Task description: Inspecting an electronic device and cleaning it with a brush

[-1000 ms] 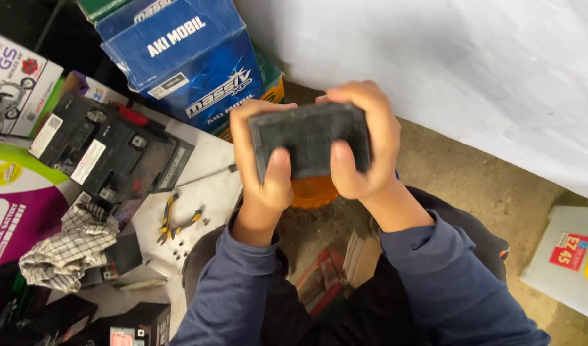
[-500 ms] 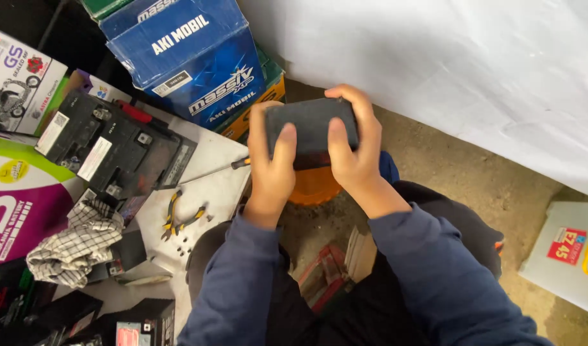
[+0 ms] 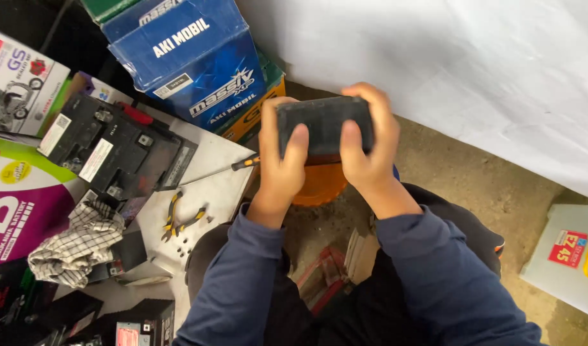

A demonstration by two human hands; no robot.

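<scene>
Both hands are clamped on a small black battery (image 3: 325, 125), held up in front of the person's chest. Left hand (image 3: 282, 157) grips its left end with the thumb pressed up the near face; right hand (image 3: 366, 144) wraps the right end, fingers curled over the top edge. The block sits level between them, just above an orange container (image 3: 319, 184) on the floor.

Judging by its dense, boxy build, it is likely heavy for its size, rigid and smooth-sided, so the two-ended grip with thumbs bracing the face looks the sensible hold; a dusty casing could slip.

To the left, a screwdriver (image 3: 211, 173) with an orange-and-black handle lies on a pale board (image 3: 211, 192), beside yellow-handled pliers (image 3: 182, 218) and a few loose screws. Further left sit a larger black battery (image 3: 108, 150), a checked rag (image 3: 76, 243) and a blue carton (image 3: 191, 57). A white sheet (image 3: 448, 70) hangs behind.
</scene>
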